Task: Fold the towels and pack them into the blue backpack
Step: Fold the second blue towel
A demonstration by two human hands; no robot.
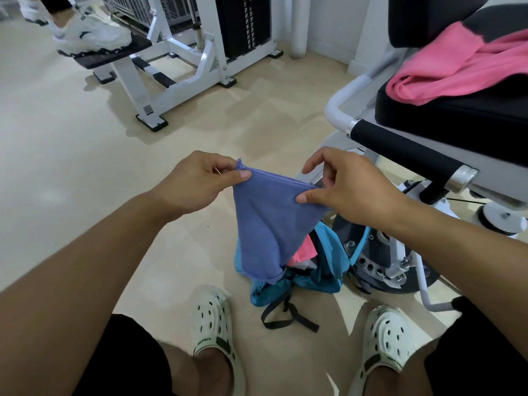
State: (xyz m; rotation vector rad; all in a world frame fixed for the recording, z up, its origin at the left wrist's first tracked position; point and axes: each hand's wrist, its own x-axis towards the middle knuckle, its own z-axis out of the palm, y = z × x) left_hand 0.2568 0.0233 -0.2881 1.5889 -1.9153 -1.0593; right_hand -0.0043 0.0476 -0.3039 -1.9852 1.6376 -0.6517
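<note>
A periwinkle-blue towel (265, 224) hangs above the teal-blue backpack (328, 270) with black straps, beside white perforated clogs (214, 324); a pink towel (457, 72) lies on a black seat (457, 118).

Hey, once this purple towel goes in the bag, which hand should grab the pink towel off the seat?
The right hand, probably. The pink towel lies on the black seat pad on that side, beyond the right arm, while the left hand would have to cross over. Both hands pinch the purple towel now.
</note>
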